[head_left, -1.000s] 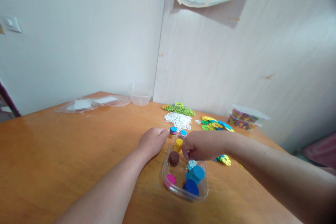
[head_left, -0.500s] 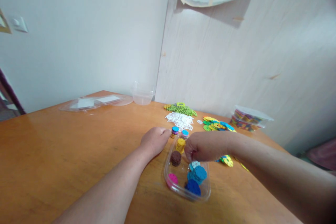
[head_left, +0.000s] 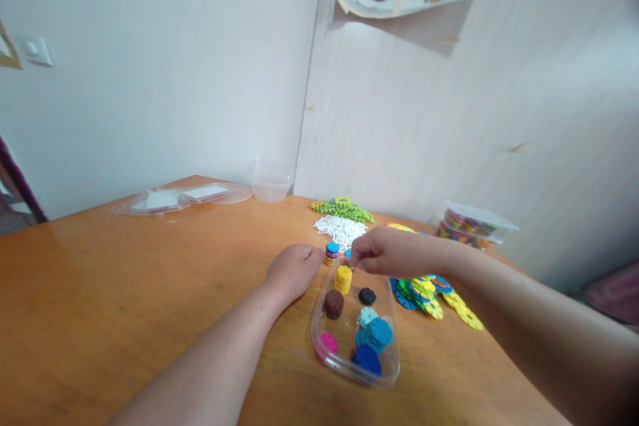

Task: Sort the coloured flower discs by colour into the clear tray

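My left hand (head_left: pixel 293 269) rests curled on the wooden table (head_left: pixel 150 293) against the far left rim of a clear plastic tray (head_left: pixel 319 323), beside a small multicoloured stack (head_left: pixel 330 252). My right hand (head_left: pixel 389 253) hovers over the tray's far end with fingers pinched together above a yellow stack (head_left: pixel 343 278); what it pinches, if anything, is hidden. In the tray sit brown (head_left: pixel 334 303), dark (head_left: pixel 367 295), light blue (head_left: pixel 368 315), blue (head_left: pixel 378 333), dark blue (head_left: pixel 367 359) and pink (head_left: pixel 328 342) stacks of flower-shaped discs.
Loose coloured discs (head_left: pixel 424 291) lie right of the tray. Farther back are a white pile (head_left: pixel 339 229), a green pile (head_left: pixel 344 208), a lidded box of discs (head_left: pixel 472 223), an empty clear tub (head_left: pixel 270 180) and clear lids (head_left: pixel 174 198). Walls close the far side.
My right hand has lifted out of the tray's middle and moved to its far end. A dark stack and the loose discs to the right, hidden before, now show.
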{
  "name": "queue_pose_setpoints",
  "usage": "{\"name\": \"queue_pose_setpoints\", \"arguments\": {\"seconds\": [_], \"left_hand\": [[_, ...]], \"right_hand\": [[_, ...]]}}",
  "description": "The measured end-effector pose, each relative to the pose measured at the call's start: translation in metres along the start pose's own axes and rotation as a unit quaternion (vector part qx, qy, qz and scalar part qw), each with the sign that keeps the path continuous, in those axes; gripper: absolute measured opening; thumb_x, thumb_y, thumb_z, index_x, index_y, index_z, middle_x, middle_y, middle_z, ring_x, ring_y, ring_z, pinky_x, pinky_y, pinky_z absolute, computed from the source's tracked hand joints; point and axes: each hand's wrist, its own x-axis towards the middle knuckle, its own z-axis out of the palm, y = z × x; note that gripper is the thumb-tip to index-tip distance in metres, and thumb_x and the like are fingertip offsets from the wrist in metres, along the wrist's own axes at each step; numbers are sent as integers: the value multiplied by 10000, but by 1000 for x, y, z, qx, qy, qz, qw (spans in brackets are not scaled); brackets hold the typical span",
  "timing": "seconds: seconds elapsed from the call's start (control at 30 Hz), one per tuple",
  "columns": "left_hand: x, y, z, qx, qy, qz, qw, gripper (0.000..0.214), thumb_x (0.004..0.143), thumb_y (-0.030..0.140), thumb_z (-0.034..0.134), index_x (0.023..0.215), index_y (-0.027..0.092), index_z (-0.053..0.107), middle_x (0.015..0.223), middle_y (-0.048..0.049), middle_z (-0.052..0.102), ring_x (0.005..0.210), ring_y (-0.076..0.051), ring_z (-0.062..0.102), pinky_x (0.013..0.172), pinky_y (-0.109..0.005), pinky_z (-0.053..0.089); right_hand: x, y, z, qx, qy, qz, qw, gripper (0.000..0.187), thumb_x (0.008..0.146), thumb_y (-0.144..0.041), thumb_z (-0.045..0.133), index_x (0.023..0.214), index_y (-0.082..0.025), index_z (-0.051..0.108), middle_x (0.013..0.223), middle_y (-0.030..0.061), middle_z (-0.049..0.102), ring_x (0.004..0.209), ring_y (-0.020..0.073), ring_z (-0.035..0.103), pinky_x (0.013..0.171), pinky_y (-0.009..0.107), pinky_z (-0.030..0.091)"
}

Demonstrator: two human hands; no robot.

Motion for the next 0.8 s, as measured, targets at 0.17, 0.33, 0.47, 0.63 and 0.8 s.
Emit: {"name": "queue_pose_setpoints", "arguments": {"seconds": [0.17,0.33,0.47,0.63,0.8], "left_hand": [[0,-1,0,-3,-3,-8,1000,453,880,432,351,560,169,534,552,-14,531,575,-132,474,515,-261,196],[0,-2,1,1,0,-9,1000,488,891,484,336,560,173,515,558,-10,528,586,-133,475,520,-254,205],[0,-3,1,5,2,-5,1000,475,895,469,337,562,174,504,563,-8,529,593,-131,470,524,-247,205],[0,-1,0,9,-4,-11,1000,482,895,474,340,555,171,498,571,-14,541,595,-133,473,528,-245,213],[0,0,-1,3,-6,-6,1000,492,894,482,340,554,170,509,574,-21,553,598,-139,481,531,-242,226]], "right_hand": [[20,29,1,8,113,73,991,192,765,-181,524,859,-151,690,746,16,650,698,137,545,600,235,374],[35,52,16,22,99,100,990,184,750,-238,578,854,-164,711,730,9,663,687,142,559,581,234,377],[37,53,23,41,76,107,991,289,750,-396,640,931,-185,720,800,17,685,724,150,585,593,229,405],[39,47,24,37,65,113,991,369,702,-420,694,981,-180,712,800,19,678,719,150,577,581,224,393],[39,42,22,26,61,111,992,326,698,-380,691,952,-176,710,771,15,666,686,140,557,560,223,372]]}}
